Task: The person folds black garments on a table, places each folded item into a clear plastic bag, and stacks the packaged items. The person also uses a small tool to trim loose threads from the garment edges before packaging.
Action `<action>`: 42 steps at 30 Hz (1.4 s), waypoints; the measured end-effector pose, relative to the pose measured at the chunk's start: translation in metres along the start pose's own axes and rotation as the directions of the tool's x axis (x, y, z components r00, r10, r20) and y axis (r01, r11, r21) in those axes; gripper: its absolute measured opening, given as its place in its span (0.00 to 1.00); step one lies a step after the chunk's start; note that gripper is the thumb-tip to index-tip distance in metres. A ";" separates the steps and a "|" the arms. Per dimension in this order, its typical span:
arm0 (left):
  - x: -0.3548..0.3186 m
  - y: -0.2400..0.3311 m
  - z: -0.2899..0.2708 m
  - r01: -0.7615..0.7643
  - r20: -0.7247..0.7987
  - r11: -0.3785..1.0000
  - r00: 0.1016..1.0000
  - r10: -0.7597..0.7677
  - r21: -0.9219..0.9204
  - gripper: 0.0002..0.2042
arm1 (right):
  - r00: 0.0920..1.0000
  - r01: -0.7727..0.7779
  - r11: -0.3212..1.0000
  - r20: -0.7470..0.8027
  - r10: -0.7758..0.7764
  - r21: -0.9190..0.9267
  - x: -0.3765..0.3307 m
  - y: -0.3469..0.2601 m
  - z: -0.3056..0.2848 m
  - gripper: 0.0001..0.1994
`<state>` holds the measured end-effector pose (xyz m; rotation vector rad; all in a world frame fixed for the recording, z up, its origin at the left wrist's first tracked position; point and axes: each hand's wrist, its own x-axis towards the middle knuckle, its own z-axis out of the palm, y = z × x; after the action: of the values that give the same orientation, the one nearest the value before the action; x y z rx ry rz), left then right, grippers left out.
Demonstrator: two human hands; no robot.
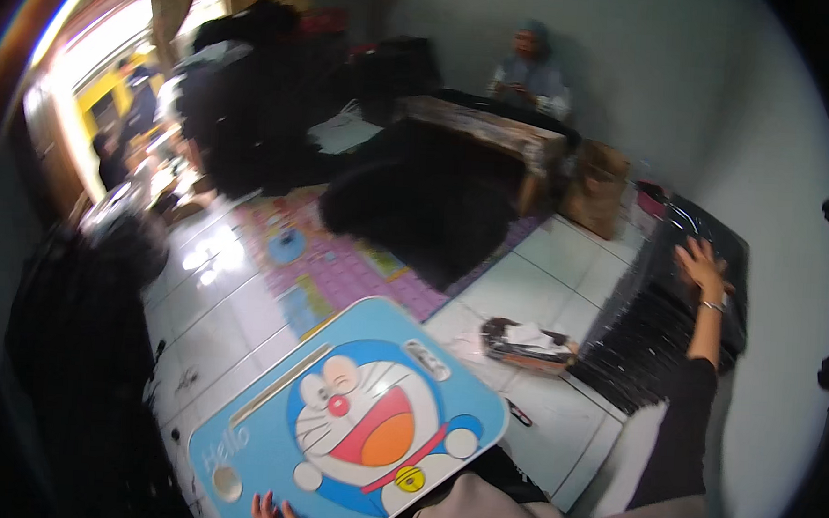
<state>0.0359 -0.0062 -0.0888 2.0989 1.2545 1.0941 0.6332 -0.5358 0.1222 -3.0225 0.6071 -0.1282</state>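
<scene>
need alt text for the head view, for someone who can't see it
Seen from above, the person's right hand reaches out onto a stack of black flat items by the wall, while the left hand touches the near edge of a blue cartoon-cat lap desk. Another person sits behind a low table across the tiled room.

Pretty cramped room: white tiled floor (563, 295) with a pink patterned play mat (339, 264) laid over part of it. Plain grey-white walls (630, 73). Bright daylight blows out the curtained window (117, 28) at top left. A low wooden table (487, 131) sits at the back, brown paper bag (594, 189) just beside it.
</scene>
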 end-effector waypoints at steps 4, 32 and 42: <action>-0.004 0.005 -0.018 0.337 -0.039 0.932 0.938 -0.345 -0.131 0.23 | 0.897 0.163 0.929 -0.343 -0.279 -0.331 -0.026 -0.047 -0.010 0.31; 0.229 -0.154 -0.410 0.745 -0.882 0.616 0.079 -0.464 -0.258 0.39 | -0.434 0.829 -0.446 -0.116 -0.893 0.338 -0.516 -0.333 0.175 0.22; 0.248 -0.191 -0.444 0.373 -0.832 0.821 0.188 -0.523 -0.432 0.27 | -0.423 0.819 -0.433 -0.114 -0.899 0.376 -0.520 -0.331 0.176 0.21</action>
<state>-0.3571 0.2973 0.1308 0.6332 2.0177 2.0899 0.2979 -0.0224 -0.0659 -1.9221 -2.0764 0.1593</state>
